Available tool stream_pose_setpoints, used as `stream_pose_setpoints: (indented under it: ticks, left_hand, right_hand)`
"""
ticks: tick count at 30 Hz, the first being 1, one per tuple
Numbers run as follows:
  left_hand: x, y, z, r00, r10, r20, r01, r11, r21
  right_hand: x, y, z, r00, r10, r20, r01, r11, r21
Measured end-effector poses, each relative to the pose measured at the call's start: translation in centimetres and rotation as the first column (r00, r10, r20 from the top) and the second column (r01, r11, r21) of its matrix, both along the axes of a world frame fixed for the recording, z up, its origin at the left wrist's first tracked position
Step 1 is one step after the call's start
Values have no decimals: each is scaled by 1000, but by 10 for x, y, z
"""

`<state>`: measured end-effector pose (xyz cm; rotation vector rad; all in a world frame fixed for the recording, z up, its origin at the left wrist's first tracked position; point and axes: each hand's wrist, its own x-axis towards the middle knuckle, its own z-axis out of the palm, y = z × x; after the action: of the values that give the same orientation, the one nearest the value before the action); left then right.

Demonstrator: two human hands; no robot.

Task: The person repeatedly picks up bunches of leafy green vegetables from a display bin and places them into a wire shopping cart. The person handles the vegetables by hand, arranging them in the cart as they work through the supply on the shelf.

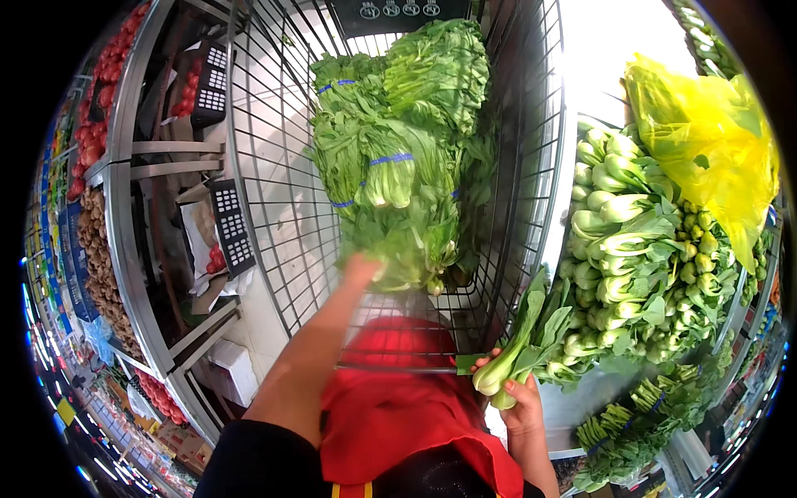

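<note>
My right hand (pixel 523 398) is closed around the pale base of a bok choy (pixel 507 364) at the cart's near right corner, beside the display. My left hand (pixel 364 271) reaches into the wire shopping cart (pixel 398 369), blurred, at the near end of the heaped leafy greens (pixel 398 243). Its fingers are hidden or blurred among the leaves, so its hold cannot be told. Several bunches in the cart carry blue bands, one around a bunch with pale stems (pixel 391 180) in the middle. Another large bunch (pixel 436 68) lies at the far end.
Right of the cart, stacked bok choy (pixel 616 211) fills a display, with a yellow plastic bag (pixel 703 143) over part of it. Banded greens (pixel 647 411) lie nearer. Metal-framed shelving at left holds tomatoes (pixel 93 137), brown root produce (pixel 103 274) and black crates (pixel 231 227).
</note>
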<state>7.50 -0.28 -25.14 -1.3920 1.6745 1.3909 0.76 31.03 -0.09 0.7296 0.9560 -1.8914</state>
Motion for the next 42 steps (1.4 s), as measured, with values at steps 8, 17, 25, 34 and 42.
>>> stream_pose_setpoints:
  ticks: [8, 17, 25, 34, 42]
  left_hand:
    - [16, 0, 158, 948, 223, -227, -10, 734, 679]
    - [7, 36, 234, 941, 265, -212, -155, 891, 427]
    - [-5, 42, 272, 984, 173, -49, -129, 869, 478]
    - [-21, 86, 297, 884, -230, -406, 336, 917, 214]
    - [-28, 117, 321, 462, -852, -247, 648, 514, -562]
  right_hand:
    - [-3, -18, 26, 997, 27, -66, -29, 999, -19]
    - [-2, -44, 31, 966, 196, -172, -208, 976, -57]
    - [7, -52, 3, 941, 337, -33, -334, 940, 66]
    - [4, -58, -4, 955, 296, -26, -296, 955, -5]
    - [6, -58, 25, 959, 263, -102, -268, 963, -36]
